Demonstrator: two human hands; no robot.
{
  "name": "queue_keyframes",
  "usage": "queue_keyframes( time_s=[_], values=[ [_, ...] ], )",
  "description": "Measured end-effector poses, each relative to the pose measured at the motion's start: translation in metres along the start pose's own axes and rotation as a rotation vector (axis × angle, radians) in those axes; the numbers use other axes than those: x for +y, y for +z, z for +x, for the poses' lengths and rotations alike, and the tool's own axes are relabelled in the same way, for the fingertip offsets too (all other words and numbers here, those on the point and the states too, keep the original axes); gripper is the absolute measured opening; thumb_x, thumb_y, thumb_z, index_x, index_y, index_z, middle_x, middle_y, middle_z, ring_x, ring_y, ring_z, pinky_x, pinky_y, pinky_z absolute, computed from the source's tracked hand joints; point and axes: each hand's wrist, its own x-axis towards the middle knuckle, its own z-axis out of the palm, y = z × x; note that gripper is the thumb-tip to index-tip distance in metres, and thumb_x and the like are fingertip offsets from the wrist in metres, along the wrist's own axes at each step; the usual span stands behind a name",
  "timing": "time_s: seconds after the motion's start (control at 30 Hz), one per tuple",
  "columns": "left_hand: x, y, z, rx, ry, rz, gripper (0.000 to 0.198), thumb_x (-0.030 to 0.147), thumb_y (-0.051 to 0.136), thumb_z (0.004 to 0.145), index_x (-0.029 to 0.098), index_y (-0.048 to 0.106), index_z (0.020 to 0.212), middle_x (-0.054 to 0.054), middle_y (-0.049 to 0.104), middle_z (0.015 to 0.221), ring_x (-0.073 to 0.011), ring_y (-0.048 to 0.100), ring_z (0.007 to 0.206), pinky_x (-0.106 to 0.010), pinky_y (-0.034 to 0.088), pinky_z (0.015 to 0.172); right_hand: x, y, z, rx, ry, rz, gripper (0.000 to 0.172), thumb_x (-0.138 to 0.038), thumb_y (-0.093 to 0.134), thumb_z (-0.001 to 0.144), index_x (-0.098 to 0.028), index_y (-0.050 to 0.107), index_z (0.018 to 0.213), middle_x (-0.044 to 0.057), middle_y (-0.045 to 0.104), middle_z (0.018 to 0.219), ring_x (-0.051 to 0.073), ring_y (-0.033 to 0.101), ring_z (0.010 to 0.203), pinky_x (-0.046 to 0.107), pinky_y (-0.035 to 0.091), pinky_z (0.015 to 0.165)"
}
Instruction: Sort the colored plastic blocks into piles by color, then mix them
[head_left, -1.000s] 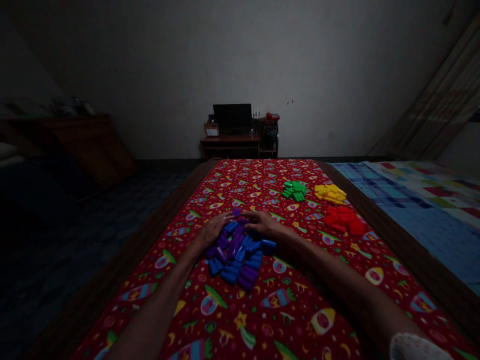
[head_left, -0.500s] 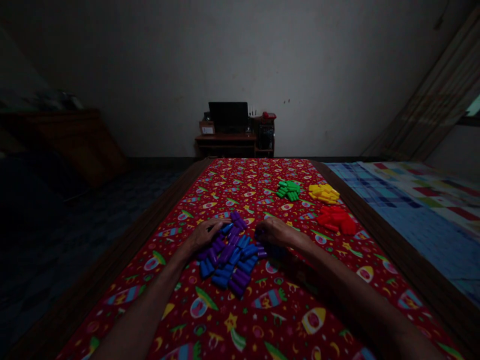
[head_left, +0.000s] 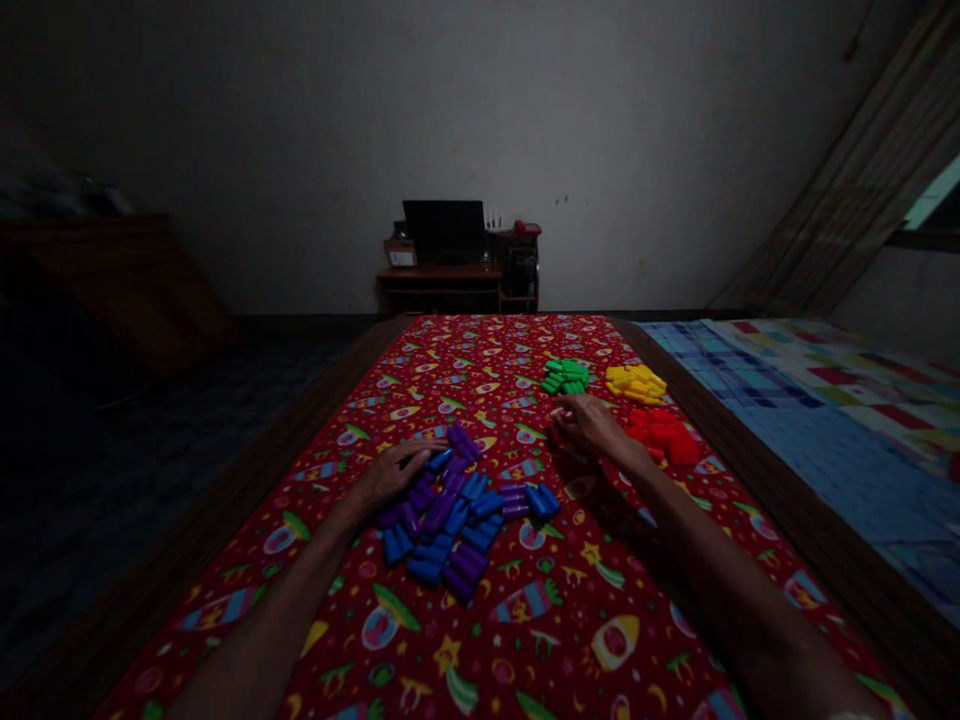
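Note:
A mixed pile of small glossy purple pieces (head_left: 439, 508) and blue pieces (head_left: 491, 503), tube-shaped and lying on their sides, spreads across the red printed cloth. My left hand (head_left: 391, 472) rests at the pile's upper left edge, fingers stretched out along the pieces. To the right of the pile, my right hand (head_left: 589, 425) is over the cloth just below the green pile (head_left: 565, 376) and left of the red pile (head_left: 664, 436). Its fingers are bent together at the tips; what they hold, if anything, is too dark to make out.
A yellow pile (head_left: 636, 384) lies beyond the red one, near the table's right edge. The patterned cloth (head_left: 540, 620) covers the long table. Behind it stands a desk with a black monitor (head_left: 444, 231). A bed with checked covers (head_left: 757, 420) is at the right.
My right hand has moved away from the mixed pile, up and right toward the green and red piles, uncovering blue pieces. My left hand stays by the pile. The view has shifted slightly.

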Motion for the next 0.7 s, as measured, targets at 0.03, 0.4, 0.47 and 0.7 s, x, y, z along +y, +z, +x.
queue_keyframes(
  time_s=[0.03,0.4,0.47,0.7],
  values=[
    [0.001,0.000,0.000,0.000,-0.001,0.005,0.061,0.066,0.042,0.085,0.017,0.074,0.104,-0.010,0.071,0.116,-0.0273,0.064,0.109,-0.040,0.048,0.100,-0.013,-0.002,-0.003,-0.048,-0.066,0.031,0.029,-0.018,0.052,0.089,-0.011,0.067,0.112,0.014,0.069,0.105,0.021,0.063,0.092,0.026,0.042,0.075],
    [0.004,-0.001,0.000,-0.013,0.011,0.011,0.058,0.063,0.042,0.086,0.018,0.074,0.104,-0.010,0.071,0.116,-0.0267,0.064,0.110,-0.039,0.048,0.099,-0.078,0.005,-0.029,-0.419,-0.468,-0.014,0.024,-0.022,0.065,0.082,-0.014,0.069,0.105,0.011,0.070,0.094,0.018,0.063,0.084,0.024,0.041,0.067],
    [0.002,-0.001,0.001,-0.011,0.012,0.006,0.059,0.064,0.042,0.085,0.018,0.074,0.104,-0.010,0.071,0.115,-0.0270,0.064,0.110,-0.040,0.048,0.099,-0.062,0.000,-0.018,-0.389,-0.395,0.038,0.029,-0.029,0.066,0.082,-0.015,0.068,0.107,0.009,0.070,0.090,0.017,0.063,0.079,0.022,0.040,0.063],
    [0.002,0.000,0.002,-0.016,0.037,0.018,0.057,0.063,0.042,0.086,0.019,0.074,0.103,-0.010,0.071,0.115,-0.0266,0.065,0.109,-0.041,0.048,0.099,-0.014,-0.010,-0.003,-0.211,-0.153,0.025,0.045,-0.025,0.067,0.079,-0.015,0.063,0.123,0.012,0.070,0.107,0.022,0.063,0.095,0.025,0.043,0.075]
  ],
)
